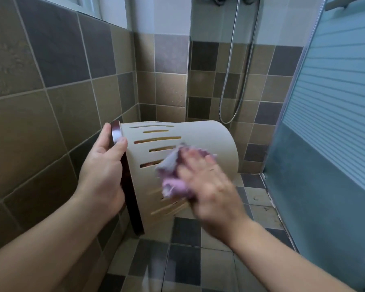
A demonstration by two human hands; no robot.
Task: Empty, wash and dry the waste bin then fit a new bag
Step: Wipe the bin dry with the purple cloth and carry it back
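A cream plastic waste bin (207,140) with slotted sides and a dark brown rim is held on its side in the air, its bottom pointing away from me. My left hand (102,173) grips the brown rim at the bin's mouth. Against the bin's side wall, my right hand (209,186) presses a purple-and-grey cloth (171,171); hand and cloth are blurred by motion. The inside of the bin is hidden.
I stand in a tiled shower corner. A shower hose (232,81) hangs on the back wall. A frosted glass door (333,123) runs along the right. The checkered floor (185,262) lies below the bin, and a tiled wall (51,91) stands close on the left.
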